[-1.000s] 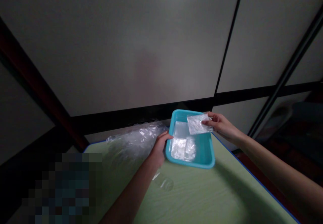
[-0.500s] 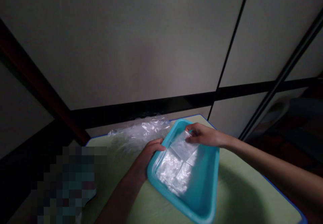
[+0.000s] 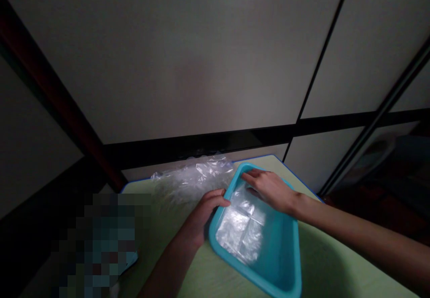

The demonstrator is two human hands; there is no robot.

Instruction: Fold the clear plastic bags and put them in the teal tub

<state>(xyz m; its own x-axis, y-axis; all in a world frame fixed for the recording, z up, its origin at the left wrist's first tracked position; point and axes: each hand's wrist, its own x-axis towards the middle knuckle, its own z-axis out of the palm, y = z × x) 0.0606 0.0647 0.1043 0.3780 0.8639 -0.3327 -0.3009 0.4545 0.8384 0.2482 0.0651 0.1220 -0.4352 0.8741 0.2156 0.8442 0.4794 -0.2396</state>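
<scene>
My left hand [image 3: 211, 206] grips the left rim of a turquoise plastic tray [image 3: 282, 262], with the thumb over the edge. Inside this deep rectangular tray lie several flat, clear plastic packets [image 3: 240, 233], shiny and laid close together along its left side. Over the tray's far end is my right hand [image 3: 268, 188], its fingers stretched out and the thumb apart. It hovers over or touches the farthest packet; which of the two cannot be made out. What lies beneath the palm is hidden.
A crumpled clear plastic bag [image 3: 198, 177] lies behind the tray on the pale green table [image 3: 198, 271]. White cupboard panels [image 3: 201, 65] with a dark band rise behind the table's back edge. A pixelated patch covers the lower left.
My right hand has let a packet down into the tray and opened its fingers, turning palm down. My left hand keeps its hold on the rim. The view has shifted slightly.
</scene>
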